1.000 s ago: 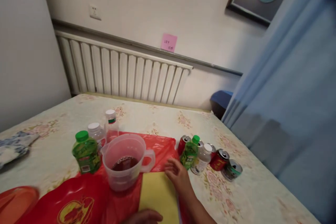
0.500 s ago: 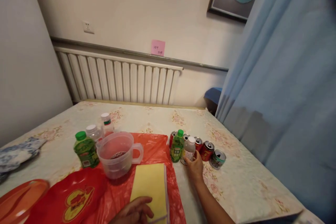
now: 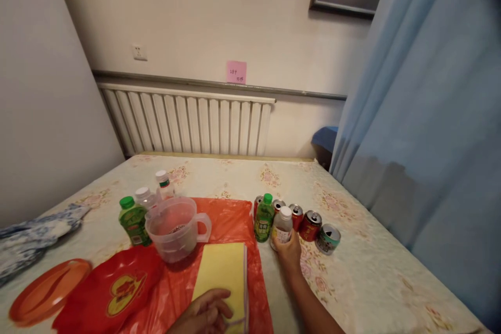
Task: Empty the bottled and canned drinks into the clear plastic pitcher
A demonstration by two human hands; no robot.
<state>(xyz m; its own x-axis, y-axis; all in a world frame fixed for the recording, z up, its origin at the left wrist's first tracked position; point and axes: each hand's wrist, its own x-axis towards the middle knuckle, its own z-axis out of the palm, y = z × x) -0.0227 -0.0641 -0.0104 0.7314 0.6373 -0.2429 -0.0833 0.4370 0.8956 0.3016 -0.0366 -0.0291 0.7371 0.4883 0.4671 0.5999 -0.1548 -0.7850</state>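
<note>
My right hand (image 3: 288, 253) is wrapped round a clear bottle with a white cap (image 3: 282, 223), which stands upright at the front of a group of drinks. Touching or close to its left side is a green-capped green bottle (image 3: 264, 219). Behind and to the right are red drink cans (image 3: 312, 224) and a short teal-and-silver can (image 3: 327, 238). Over the lower part of a yellow pad (image 3: 221, 266) hovers or rests my left hand (image 3: 205, 313), its fingers loosely apart with nothing in them. The pad lies on a red plastic sheet (image 3: 225, 214).
Left of the pad stands a clear plastic measuring jug (image 3: 174, 242) with something dark inside. Behind it are a green bottle (image 3: 133, 223) and two white-capped bottles (image 3: 145, 197). A red tray (image 3: 97, 287), an orange lid (image 3: 50, 292) and patterned cloth (image 3: 43, 237) lie further left.
My right hand's fingers have closed more fully round the white-capped bottle, which has shifted slightly. The left hand stays over the pad. The view has moved a little.
</note>
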